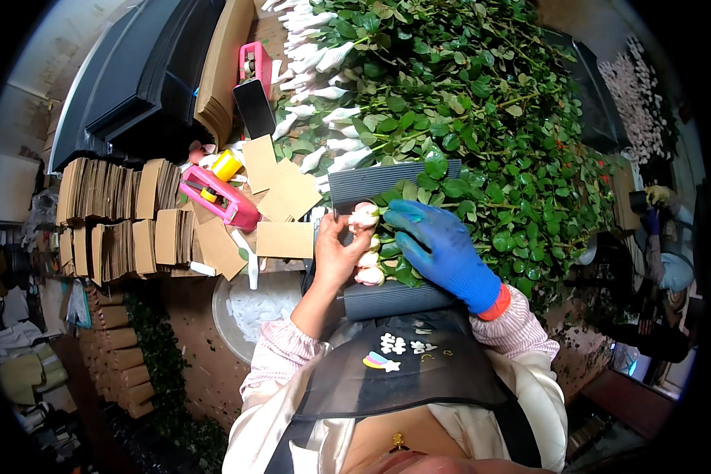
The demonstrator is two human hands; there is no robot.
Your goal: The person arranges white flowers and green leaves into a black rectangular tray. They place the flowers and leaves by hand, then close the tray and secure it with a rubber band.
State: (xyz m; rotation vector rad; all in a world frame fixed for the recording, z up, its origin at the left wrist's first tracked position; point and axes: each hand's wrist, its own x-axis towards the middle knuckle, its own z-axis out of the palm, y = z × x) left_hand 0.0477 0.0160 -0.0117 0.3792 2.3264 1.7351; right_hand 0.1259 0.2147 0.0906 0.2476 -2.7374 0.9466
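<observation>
Pale pink roses point(370, 276) lie in a row on a dark corrugated wrapping sheet point(391, 180), which also curves up along its near edge. My bare left hand point(336, 257) is at the flower heads, its thumb and fingers closed around the far rose point(363, 215); part of the grip is hidden. My right hand point(442, 246), in a blue knitted glove, rests over the leaves and stems just right of the blooms. Its fingers stretch toward the far rose, with the thumb apart.
Leafy rose stems point(482, 103) with white-netted heads point(336, 55) pile up beyond. Left are pink tape dispensers point(221, 197), a phone point(254, 109), cardboard pieces point(288, 191), cardboard stacks point(95, 189) and black sheets point(150, 71). A round basin point(223, 316) stands below the table edge.
</observation>
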